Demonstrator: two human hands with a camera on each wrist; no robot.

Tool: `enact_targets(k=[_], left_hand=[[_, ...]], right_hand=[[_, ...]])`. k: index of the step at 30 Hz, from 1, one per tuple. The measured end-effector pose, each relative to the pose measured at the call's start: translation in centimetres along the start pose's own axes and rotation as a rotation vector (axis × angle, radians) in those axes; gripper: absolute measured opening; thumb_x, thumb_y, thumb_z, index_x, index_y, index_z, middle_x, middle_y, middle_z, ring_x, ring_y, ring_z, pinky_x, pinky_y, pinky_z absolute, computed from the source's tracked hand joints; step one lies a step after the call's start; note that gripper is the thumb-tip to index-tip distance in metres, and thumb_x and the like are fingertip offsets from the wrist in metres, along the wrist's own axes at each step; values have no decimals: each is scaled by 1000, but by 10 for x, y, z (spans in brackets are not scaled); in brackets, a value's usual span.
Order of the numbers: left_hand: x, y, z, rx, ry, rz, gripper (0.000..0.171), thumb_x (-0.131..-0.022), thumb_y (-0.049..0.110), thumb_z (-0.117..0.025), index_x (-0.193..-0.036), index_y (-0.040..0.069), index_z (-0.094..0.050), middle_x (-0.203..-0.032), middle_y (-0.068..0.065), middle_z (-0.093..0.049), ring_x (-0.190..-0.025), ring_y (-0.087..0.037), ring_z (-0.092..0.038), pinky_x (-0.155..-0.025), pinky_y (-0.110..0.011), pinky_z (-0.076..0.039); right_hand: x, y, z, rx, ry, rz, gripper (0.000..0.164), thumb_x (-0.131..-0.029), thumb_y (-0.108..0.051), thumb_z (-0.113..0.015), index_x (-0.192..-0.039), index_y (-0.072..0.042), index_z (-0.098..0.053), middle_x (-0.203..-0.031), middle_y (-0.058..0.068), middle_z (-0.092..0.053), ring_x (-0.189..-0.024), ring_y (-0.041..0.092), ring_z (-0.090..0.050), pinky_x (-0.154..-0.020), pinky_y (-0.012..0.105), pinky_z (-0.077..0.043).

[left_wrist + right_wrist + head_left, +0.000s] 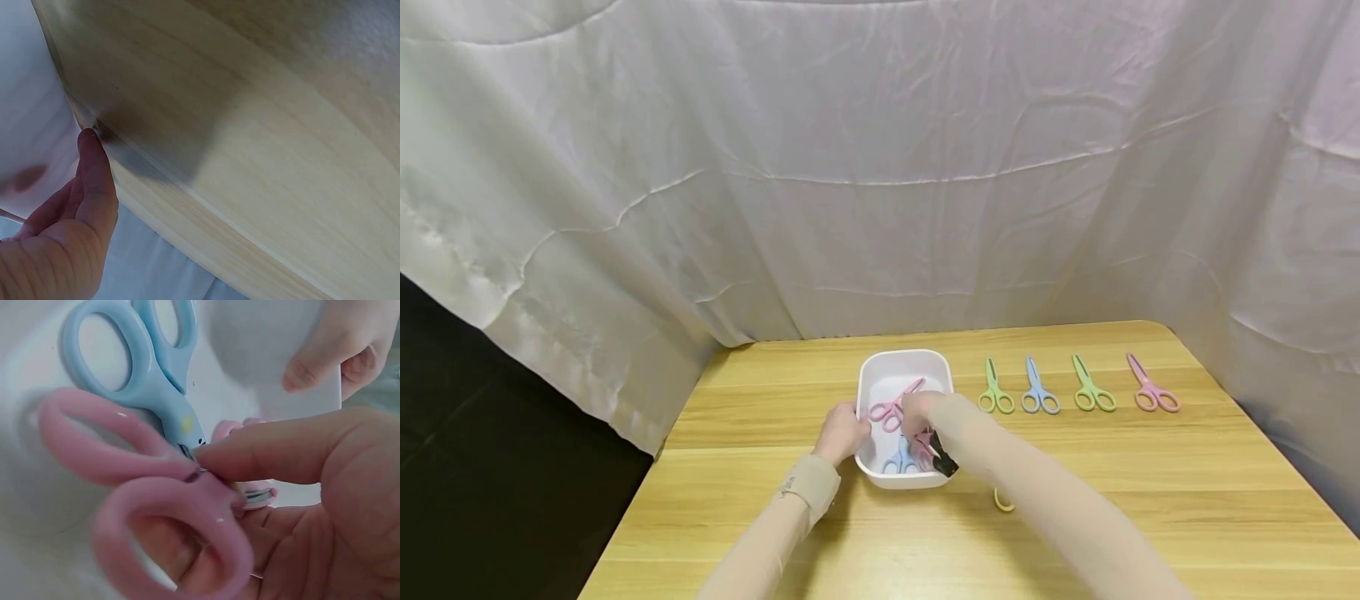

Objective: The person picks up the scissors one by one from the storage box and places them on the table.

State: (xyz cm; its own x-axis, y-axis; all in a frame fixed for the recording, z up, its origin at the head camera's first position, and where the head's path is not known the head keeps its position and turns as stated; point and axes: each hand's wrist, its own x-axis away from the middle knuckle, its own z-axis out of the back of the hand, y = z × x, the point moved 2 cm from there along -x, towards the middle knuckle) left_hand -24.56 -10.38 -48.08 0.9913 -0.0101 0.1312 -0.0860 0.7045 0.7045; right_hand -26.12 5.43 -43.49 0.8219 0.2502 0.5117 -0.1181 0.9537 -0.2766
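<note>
On my feed, the left hand (842, 433) grips the smooth white tray (880, 481) by its rim at nine o'clock; the right hand's (927, 407) fingers pinch pink scissors (165, 467) inside, toward five. I can't read the wristband's (810, 483) tiny lettering. The wood-grain bench (722, 475) ends at twelve; four scissors (1036, 390) lie between two and three.

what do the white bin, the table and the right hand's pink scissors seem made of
White bin: probably smooth plastic with a soft sheen, given its rounded corners.
Table: wood or wood-look laminate, slightly glossy; grain lines show and light reflects.
Pink scissors: handles likely glossy plastic, judging by small highlights; blades mostly hidden.
</note>
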Motion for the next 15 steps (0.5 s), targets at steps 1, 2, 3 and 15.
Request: enact_targets(k=[1,2,3,15], left_hand=[[0,0,0,-1,1,0,38,-89,3,-60,-125,-7,-64,-114,-26,-71,-95,-32,-72,-77,-40,-67],[0,0,0,-1,1,1,39,-88,3,-60,-125,-7,-64,-114,-26,-71,-95,-32,-72,-78,-40,-67],[0,0,-1,-2,2,1,39,-88,3,-60,-126,-7,-64,-115,-26,-71,-95,-32,-72,-78,-40,-67],[0,2,0,2,-2,9,33,-88,3,-60,-119,-7,-66,-107,-23,-72,-89,-28,-71,-74,-37,-66]], right_hand=[[-3,1,0,-11,-7,3,12,-78,-2,-66,-89,-7,-62,-75,2,-56,-64,11,-48,-50,18,-37],[-6,2,0,-28,-12,6,13,-79,-2,-64,-91,-6,-62,-75,2,-55,-63,11,-48,-50,18,-37],[-7,3,0,-54,-17,11,13,-81,-3,-63,-94,-5,-62,-73,2,-56,-61,12,-49,-48,18,-37],[3,13,-4,-338,-20,117,3,-92,-8,-57,-93,-6,-55,-62,-1,-53,-43,6,-41,-41,16,-34]])
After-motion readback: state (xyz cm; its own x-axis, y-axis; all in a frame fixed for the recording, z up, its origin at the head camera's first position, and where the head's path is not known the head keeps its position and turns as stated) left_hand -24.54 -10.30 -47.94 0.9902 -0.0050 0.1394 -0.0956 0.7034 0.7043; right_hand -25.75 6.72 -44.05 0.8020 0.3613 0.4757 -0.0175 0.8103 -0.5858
